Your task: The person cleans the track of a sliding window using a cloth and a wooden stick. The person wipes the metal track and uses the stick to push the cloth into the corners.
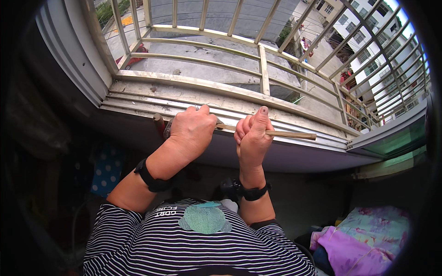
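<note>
My right hand (254,134) is closed around a thin wooden stick (293,134), thumb pointing up along the fist. The stick's free end juts out to the right, above the window's sliding track. My left hand (193,129) is closed over a dark grey piece (167,129), perhaps cloth, at the stick's other end. Its fingers hide most of that piece and how it meets the stick. Just left of this hand, a rod with a brown end and a red part (159,123) stands at the sill's inner edge; whether the hand touches it I cannot tell.
Dirt specks the metal window track (138,105). Beyond it, a metal security grille (221,88) closes off the opening, high above a concrete yard. A sliding window frame (390,129) stands at the right. Folded floral fabric (373,224) lies lower right, and blue dotted fabric (107,170) hangs at left.
</note>
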The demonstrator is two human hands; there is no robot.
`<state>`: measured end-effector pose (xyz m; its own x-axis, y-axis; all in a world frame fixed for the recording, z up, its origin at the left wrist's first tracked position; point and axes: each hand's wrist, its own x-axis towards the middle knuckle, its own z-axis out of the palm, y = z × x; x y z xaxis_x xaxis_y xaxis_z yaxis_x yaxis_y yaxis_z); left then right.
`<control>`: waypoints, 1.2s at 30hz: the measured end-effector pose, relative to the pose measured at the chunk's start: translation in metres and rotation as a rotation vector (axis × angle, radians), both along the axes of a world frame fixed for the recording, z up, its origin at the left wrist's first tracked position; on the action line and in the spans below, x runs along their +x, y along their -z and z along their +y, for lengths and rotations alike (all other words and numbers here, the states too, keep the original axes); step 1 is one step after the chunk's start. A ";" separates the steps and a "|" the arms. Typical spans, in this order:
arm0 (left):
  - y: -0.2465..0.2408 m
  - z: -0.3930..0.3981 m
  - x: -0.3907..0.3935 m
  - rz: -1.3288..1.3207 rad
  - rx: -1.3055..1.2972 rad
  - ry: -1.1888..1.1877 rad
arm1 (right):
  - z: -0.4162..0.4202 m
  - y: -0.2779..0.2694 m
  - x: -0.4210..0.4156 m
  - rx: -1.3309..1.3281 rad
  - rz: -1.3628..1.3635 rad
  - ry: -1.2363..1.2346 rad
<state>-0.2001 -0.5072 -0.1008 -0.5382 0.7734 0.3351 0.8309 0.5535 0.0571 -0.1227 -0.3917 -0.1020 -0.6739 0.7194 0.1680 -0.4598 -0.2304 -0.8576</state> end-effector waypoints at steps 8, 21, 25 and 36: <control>0.008 -0.021 -0.007 0.090 0.046 -0.231 | -0.028 0.012 -0.028 -0.100 0.055 -0.161; 0.009 -0.008 0.018 -0.063 0.573 -0.160 | 0.034 -0.026 0.020 0.044 0.154 -0.273; 0.020 0.004 0.035 0.036 0.482 -0.095 | 0.057 -0.021 0.050 0.174 0.157 -0.288; 0.008 0.014 0.037 0.068 0.351 -0.091 | 0.067 -0.005 0.036 0.989 0.384 -0.516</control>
